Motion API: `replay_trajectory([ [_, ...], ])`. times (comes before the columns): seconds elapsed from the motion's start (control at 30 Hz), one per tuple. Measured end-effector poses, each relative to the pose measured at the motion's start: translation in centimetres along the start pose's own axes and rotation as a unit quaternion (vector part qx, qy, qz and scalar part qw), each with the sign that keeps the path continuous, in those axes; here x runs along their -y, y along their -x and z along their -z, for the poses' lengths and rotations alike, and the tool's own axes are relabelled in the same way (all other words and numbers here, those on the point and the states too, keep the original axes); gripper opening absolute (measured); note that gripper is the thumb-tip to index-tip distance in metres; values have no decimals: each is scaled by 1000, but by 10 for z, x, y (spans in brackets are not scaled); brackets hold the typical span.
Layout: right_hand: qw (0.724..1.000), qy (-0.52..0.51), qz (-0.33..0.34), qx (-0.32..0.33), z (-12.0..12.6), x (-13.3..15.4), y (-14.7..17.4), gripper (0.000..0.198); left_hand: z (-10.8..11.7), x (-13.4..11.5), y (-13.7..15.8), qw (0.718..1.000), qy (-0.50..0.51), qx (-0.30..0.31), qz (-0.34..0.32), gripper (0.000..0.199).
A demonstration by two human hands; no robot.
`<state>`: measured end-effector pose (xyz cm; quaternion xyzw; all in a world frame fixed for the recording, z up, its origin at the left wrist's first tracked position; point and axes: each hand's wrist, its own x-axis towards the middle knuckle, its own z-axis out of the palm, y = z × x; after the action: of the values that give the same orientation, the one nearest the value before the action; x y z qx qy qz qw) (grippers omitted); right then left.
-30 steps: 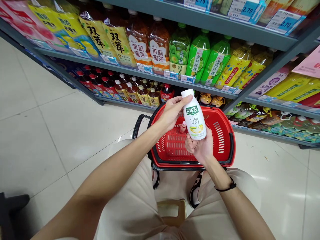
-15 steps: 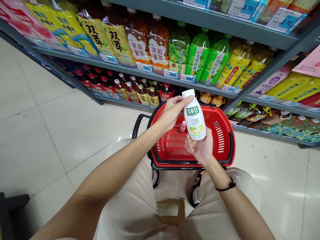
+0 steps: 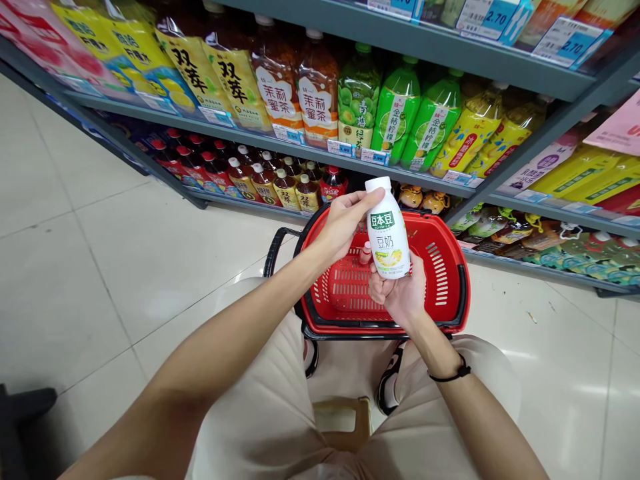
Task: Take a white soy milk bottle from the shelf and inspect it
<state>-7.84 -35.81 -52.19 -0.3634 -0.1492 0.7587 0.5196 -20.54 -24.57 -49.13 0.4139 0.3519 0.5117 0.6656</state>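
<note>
White soy-milk bottle [image 3: 387, 230] held upright (label facing up) by 2 hands above red basket [image 3: 453, 267].

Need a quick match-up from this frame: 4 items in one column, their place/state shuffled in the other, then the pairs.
Items:
1. white soy milk bottle
2. red basket
3. left hand
4. right hand

Places/states:
A. stands on the floor in front of the shelves, under the hands
B. grips the lower part of the bottle from below
C. held upright above the basket, label facing the camera
D. fingers at the bottle's cap and neck

Pairs: 1-C, 2-A, 3-D, 4-B
</note>
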Motion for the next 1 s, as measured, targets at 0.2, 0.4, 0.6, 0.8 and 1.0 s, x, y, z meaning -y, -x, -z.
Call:
replay_trajectory([
  [0.2,998,-29,48,-31,-2,0,2,62,1,3,-2,1000,20,10,-12,46],
  [0.4,998,-45,35,-20,-1,2,2,57,0,3,-2,1000,9,3,-5,49],
  [0.6,999,-34,21,-23,0,1,0,64,-1,2,-1,1000,5,2,-1,53],
  [0.8,1000,-19,20,-8,4,-1,-1,62,-4,-4,3,1000,18,2,16,55],
  [1.0,1000,12,-3,3,5,-1,-1,70,-6,-10,6,999,18,-1,31,58],
])
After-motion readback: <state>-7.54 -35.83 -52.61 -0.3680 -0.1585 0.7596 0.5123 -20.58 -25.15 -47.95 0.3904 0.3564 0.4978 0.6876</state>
